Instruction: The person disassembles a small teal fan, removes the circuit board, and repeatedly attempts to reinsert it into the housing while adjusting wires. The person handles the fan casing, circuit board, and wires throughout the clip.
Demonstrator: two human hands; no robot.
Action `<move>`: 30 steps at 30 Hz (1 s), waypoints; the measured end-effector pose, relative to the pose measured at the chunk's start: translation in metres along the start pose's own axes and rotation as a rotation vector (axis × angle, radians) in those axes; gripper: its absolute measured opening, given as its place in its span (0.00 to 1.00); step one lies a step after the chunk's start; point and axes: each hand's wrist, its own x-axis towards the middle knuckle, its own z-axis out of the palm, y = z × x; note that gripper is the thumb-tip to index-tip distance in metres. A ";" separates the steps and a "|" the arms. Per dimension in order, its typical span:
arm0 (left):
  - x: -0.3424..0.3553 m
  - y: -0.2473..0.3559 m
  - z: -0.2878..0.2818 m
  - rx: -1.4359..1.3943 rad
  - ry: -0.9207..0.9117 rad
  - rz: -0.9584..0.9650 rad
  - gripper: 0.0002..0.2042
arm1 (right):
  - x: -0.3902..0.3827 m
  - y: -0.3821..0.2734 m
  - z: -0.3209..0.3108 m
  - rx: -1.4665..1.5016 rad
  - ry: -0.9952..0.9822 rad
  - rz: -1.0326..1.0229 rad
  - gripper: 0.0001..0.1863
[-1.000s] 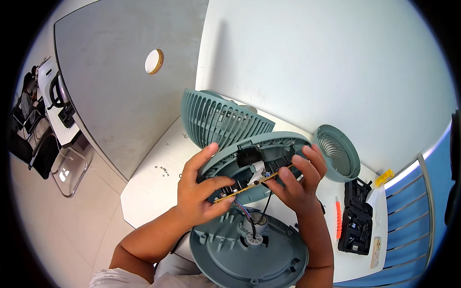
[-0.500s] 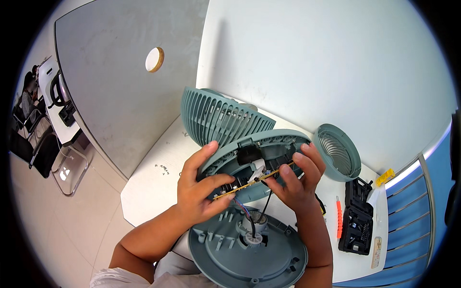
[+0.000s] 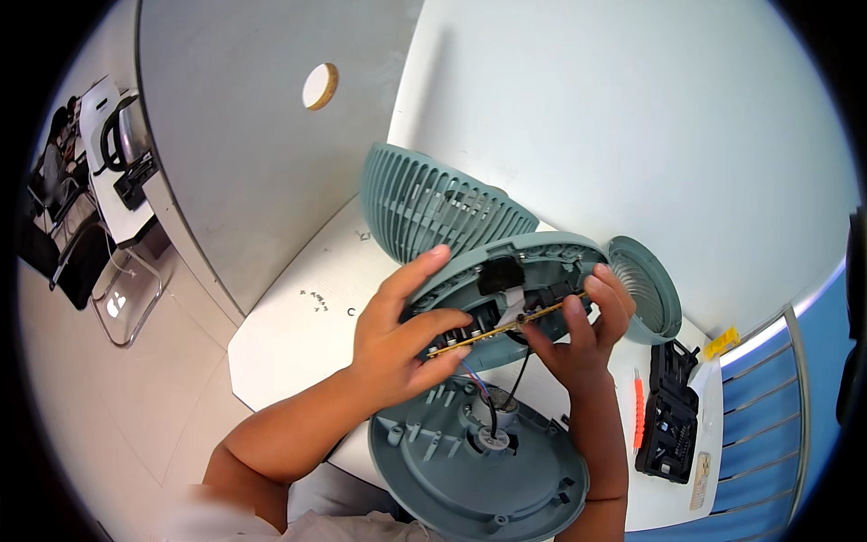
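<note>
Both hands hold a thin circuit board (image 3: 495, 332), tilted in front of a grey-green round fan housing (image 3: 553, 241). My left hand (image 3: 386, 341) pinches the board's left end between thumb and fingers, its index finger along the housing rim. At the other end, my right hand (image 3: 585, 336) grips the board with thumb and fingers. A flat pale ribbon cable (image 3: 513, 303) runs from the board to a black part (image 3: 499, 275) inside the housing. Thin wires (image 3: 488, 397) lead down to a motor-like hub on a grey-green oval base plate (image 3: 452, 483) below.
A slatted grey-green fan grille (image 3: 429, 203) stands behind the housing, with a round cover (image 3: 670, 303) to its right. Small screws (image 3: 318, 303) lie scattered on the white table (image 3: 271, 361). At right are a red-handled screwdriver (image 3: 638, 411) and a black tool case (image 3: 666, 443).
The whole view has shifted, so the hands, board and housing appear slightly farther right. Both hands keep their hold on the board; a small black curved piece now shows on the table left of my hand.
</note>
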 end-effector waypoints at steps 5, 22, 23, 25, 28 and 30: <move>-0.004 -0.001 -0.001 -0.006 -0.036 -0.002 0.13 | -0.006 0.001 -0.001 -0.042 -0.017 -0.023 0.42; -0.004 -0.001 0.007 -0.003 0.026 -0.091 0.11 | 0.009 -0.001 -0.004 0.120 -0.030 0.027 0.41; -0.004 0.000 0.007 0.013 0.017 -0.092 0.11 | 0.008 0.000 -0.003 0.124 -0.029 0.030 0.41; -0.004 0.002 0.007 0.045 0.007 -0.100 0.11 | 0.008 -0.001 -0.003 0.131 -0.026 0.036 0.41; -0.003 0.003 0.005 0.117 -0.006 -0.048 0.11 | 0.006 -0.001 -0.003 0.131 -0.008 0.035 0.41; -0.005 0.000 0.005 0.041 0.001 -0.019 0.11 | 0.004 0.000 -0.006 0.104 0.008 0.018 0.39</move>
